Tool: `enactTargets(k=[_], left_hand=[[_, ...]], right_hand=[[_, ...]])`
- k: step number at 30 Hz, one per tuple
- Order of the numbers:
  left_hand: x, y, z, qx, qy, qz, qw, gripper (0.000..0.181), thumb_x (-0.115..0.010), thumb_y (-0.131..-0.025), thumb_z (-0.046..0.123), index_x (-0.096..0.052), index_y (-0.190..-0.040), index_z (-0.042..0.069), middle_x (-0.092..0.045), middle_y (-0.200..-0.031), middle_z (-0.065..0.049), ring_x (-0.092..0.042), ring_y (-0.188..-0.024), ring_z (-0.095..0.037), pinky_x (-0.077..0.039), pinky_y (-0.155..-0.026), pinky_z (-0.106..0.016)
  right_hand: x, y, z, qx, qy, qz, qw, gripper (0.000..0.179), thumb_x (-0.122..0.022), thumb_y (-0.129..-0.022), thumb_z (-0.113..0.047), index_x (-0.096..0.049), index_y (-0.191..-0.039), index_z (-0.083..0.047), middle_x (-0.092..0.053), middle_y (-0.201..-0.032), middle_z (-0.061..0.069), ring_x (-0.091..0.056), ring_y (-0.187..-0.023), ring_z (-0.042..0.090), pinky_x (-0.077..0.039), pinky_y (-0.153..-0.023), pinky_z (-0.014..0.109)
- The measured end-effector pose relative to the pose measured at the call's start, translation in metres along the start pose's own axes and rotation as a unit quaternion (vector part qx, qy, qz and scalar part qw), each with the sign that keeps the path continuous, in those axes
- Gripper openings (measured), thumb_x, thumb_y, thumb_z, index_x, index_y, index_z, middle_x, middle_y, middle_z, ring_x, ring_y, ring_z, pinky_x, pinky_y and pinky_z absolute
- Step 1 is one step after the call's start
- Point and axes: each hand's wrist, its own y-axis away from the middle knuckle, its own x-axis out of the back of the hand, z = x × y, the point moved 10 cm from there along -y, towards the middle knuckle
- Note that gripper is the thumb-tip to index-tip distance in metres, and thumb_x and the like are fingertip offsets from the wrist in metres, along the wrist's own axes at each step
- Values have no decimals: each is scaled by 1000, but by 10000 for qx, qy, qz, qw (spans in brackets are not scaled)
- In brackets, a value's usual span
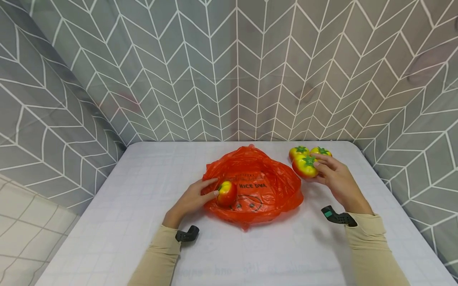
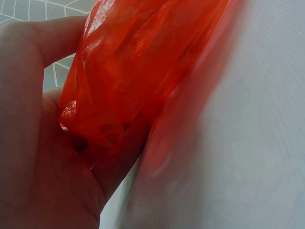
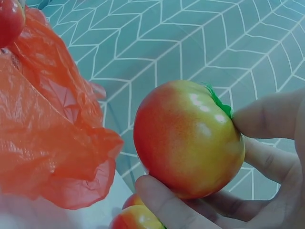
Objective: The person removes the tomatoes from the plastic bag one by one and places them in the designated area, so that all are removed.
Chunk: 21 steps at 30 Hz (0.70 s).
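Observation:
A red plastic bag lies spread on the table with its mouth open. My left hand is at its left side; in the left wrist view the fingers curl round the bag's plastic. One red-and-yellow tomato sits by the left thumb, over the bag's left part. Right of the bag, my right hand grips another tomato between thumb and fingers, its green leafy top beside the thumb. Two more tomatoes, a left one and a right one, lie behind it on the table.
The table has a white cloth with faint printed lettering near the front. A grey curtain with white zigzag lines hangs behind and on both sides. Each wrist carries a black strap device, on the left and right.

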Motion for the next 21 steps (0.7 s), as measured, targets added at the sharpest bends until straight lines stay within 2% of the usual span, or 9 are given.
enactTargets(k=[8,13,21], left_hand=[[0,0,0,-50,-23,10,10000,62,-64,-93,50,-54,-147,20,-48,-150,-11,-38,-141,-36,-30,-113,-61],[0,1,1,-59,-11,29,10000,62,-65,-93,49,-54,-147,20,-48,-150,-11,-39,-141,-35,-30,-113,-60],[-1,0,-2,25,-4,24,10000,63,-65,-93,51,-54,-147,21,-47,-150,-11,-38,-141,-35,-31,-112,-61]], right_hand=[[4,0,4,-30,-23,37,10000,61,-52,-106,-29,-31,-156,-2,-18,-158,21,-51,-115,17,-55,-87,26],[5,-1,6,-40,65,47,10000,61,-52,-106,-30,-31,-156,-2,-19,-158,21,-53,-113,15,-55,-87,25],[10,-2,10,-38,93,119,9999,57,-52,-105,-32,-38,-153,-4,-24,-155,21,-59,-105,10,-56,-85,24]])
